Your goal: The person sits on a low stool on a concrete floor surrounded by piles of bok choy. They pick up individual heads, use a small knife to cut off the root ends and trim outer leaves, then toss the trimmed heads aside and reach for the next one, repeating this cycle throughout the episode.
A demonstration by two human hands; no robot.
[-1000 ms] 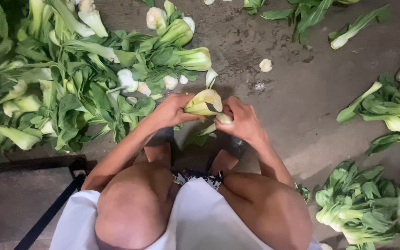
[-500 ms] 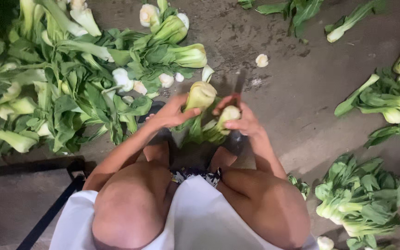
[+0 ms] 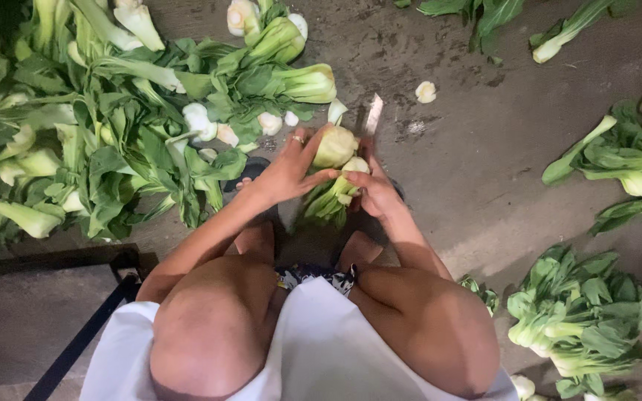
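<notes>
We looked straight down over the person's bare knees, both forearms reaching forward and meeting above the concrete floor. The left hand came in from the left with the wrist nearly straight, a ring on one finger; its fingers spread and curled over a bok choy head, its grip closed on the pale base, which pointed away from the body. The leaves of that bok choy hung back toward the knees, beneath the hands. The right hand sat just beside it, wrist bent slightly inward, its grip closed around the handle of a knife whose blade stuck out forward past the knuckles, flat and pale against the floor. A second pale stem end showed between the two hands, touching both; we could not tell whether it belonged to the same head. To the left lay a big heap of untrimmed bok choy, leaves tangled, with white cut-off stem pieces scattered at its near edge. One more trimmed scrap lay alone on the floor ahead of the knife. To the right, well apart from the hands, a smaller pile of bok choy rested by the right knee, and another bunch lay farther out.
</notes>
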